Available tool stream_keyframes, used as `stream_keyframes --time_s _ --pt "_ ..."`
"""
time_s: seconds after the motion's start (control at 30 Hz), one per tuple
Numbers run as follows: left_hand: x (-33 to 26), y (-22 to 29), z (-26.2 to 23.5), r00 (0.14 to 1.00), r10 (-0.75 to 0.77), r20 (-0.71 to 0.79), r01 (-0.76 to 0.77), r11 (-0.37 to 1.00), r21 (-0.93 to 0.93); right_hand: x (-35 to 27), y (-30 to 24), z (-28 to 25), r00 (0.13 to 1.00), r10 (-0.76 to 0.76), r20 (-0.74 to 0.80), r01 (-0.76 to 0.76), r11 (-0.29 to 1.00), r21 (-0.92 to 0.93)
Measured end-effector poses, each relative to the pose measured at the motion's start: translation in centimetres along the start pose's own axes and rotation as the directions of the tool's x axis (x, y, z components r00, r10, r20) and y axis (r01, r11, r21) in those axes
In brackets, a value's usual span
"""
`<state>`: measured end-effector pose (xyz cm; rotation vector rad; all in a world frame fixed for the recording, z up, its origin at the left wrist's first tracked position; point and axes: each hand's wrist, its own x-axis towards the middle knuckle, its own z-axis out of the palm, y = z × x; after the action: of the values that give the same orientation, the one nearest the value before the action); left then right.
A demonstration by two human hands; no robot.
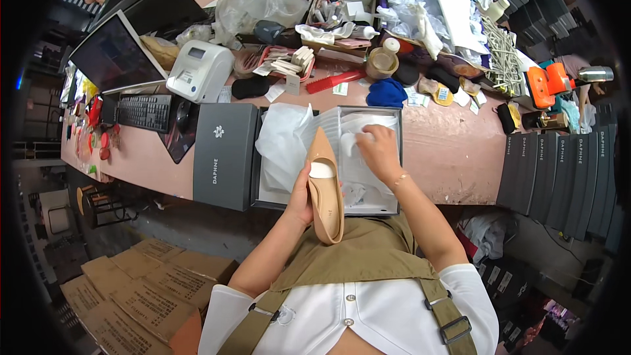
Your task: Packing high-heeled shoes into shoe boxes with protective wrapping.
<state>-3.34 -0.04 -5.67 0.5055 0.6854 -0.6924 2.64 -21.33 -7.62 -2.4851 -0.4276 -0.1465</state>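
My left hand [301,198] is closed round the side of a beige pointed shoe [334,218], toe pointing away from me. White padding shows inside the shoe's front opening. Above the right half of an open grey shoebox [398,187], my right hand [380,151] is bent, its fingertips closed on white tissue paper [348,146]. More white tissue [284,135] spreads over the box's left half. The shoebox's dark grey lid [223,158] lies just left of it on the pink table.
A white label printer [200,71], keyboard [143,112] and monitor [117,49] stand at the left. Behind the box are a red cutter-like tool [335,82], a blue cloth [386,93] and a jar [382,62]. Grey shoeboxes [559,171] line the right; cartons [141,289] sit lower left.
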Motion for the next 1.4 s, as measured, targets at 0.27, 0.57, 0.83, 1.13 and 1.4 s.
stream_keyframes --time_s 0.27,0.57,0.83,1.13,1.4 --pt "0.5 -2.8 2.7 0.987 0.163 0.009 -0.163 0.977 0.137 -0.3 -7.5 -2.0 0.978 0.13 0.164 -0.146 0.986 0.087" --pt "1.4 -2.8 0.4 0.998 0.033 -0.052 -0.03 0.998 0.057 -1.6 -4.1 -2.0 0.982 0.071 0.174 -0.097 0.984 0.15" --pt "0.1 -1.4 0.1 0.998 -0.034 -0.047 0.038 0.996 0.08 -9.1 0.2 6.1 0.852 0.127 0.508 -0.074 0.99 -0.123" --pt "0.6 -2.0 1.7 0.999 0.046 0.021 -0.048 0.995 0.09 -2.8 -7.9 -3.6 0.901 0.203 0.383 -0.413 0.671 0.615" --pt "0.3 -2.1 2.2 0.998 0.055 0.039 -0.06 0.99 0.129 -3.5 -7.3 -3.5 0.899 0.321 0.297 -0.436 0.692 0.575"
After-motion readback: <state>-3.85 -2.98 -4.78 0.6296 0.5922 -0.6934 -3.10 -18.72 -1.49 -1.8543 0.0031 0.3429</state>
